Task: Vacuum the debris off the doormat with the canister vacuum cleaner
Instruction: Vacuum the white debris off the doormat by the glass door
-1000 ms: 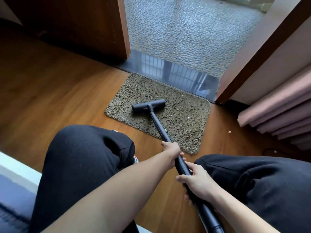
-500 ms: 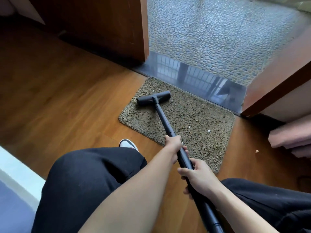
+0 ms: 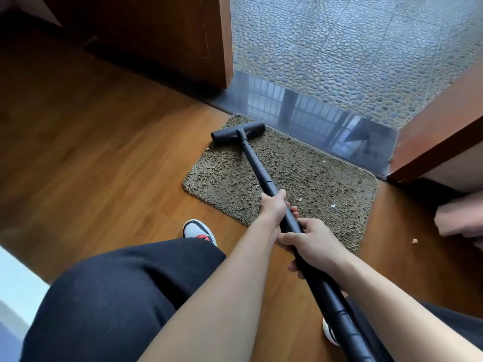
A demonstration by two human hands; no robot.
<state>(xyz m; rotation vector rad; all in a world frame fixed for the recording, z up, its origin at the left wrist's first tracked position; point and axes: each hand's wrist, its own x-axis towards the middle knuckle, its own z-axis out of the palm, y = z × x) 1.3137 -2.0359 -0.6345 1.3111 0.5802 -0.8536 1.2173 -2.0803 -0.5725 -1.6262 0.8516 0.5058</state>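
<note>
The rigid black vacuum wand is gripped by left hand and right hand; light, stiff handling on the shaggy olive doormat is judged likely

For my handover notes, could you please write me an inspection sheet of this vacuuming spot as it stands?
Surface: wood floor, one crumb lying right of the doormat.
Job's things: doormat flat against the threshold; vacuum head on its far left corner; wand runs back to the hands; white bits remain near the mat's near edge.
Clutter: nothing seen apart from the crumb.
Grip: left hand and right hand both closed on the wand.
Cables: nothing seen.
Surroundings: open door, pebble tiles outside, shoe near the mat.
</note>
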